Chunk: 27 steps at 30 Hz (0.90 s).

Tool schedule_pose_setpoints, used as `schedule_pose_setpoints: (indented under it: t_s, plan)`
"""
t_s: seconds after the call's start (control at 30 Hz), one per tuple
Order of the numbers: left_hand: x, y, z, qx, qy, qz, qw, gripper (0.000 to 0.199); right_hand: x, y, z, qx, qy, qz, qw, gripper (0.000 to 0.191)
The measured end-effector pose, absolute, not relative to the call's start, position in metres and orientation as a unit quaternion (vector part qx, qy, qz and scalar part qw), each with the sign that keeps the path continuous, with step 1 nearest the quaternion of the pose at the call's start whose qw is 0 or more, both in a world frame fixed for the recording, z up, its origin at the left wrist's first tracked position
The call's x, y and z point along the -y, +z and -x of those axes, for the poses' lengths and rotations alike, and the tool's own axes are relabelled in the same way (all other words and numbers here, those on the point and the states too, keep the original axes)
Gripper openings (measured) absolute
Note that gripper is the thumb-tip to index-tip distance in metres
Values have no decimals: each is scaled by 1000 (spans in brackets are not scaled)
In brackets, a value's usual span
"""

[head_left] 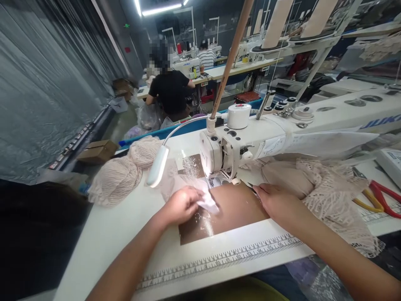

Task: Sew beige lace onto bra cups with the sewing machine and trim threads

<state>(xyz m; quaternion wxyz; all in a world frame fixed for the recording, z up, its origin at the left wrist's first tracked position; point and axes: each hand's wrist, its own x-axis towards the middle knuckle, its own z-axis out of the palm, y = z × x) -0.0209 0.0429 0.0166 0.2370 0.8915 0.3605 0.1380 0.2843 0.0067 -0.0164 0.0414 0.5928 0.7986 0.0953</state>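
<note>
Closed in a pinch, my left hand (184,205) grips a piece of thin white fabric (208,202), whose sheer part (177,184) trails back to the left of the needle area. It rests over the brown plate (238,205) on the sewing table. On the plate's right side, my right hand (270,200) is closed around small dark thread snips (252,187), their points toward the presser foot. Most of the snips is hidden in the fingers. Between and behind both hands stands the white sewing machine head (216,152).
Beige lacy fabric (114,179) lies bundled at the left, and more beige fabric (288,177) is heaped right of the machine. Red-handled pliers (385,198) lie at far right. A lamp (158,166) bends over the table. A ruler strip (225,259) runs along the front. Another person (172,92) sits ahead.
</note>
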Motion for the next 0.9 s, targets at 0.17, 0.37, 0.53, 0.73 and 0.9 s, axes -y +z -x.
schedule_pose_setpoints:
  t_s: [0.17,0.37,0.53,0.73,0.9]
  plan:
    - [7,34,10,-204,62,-907,364,35,-12,-12,-279,-796,70,-599,52,39]
    - [-6,36,23,-334,181,-838,391,44,-16,-9,-283,-785,56,-616,35,29]
    - [-50,21,32,-462,218,-743,433,69,-8,-8,-284,-820,113,-550,-106,35]
    - [-64,8,25,-474,181,-686,522,60,-4,2,-272,-836,32,-523,-163,40]
    - [-56,7,22,-446,201,-618,615,32,-7,9,-254,-828,-180,-497,-187,42]
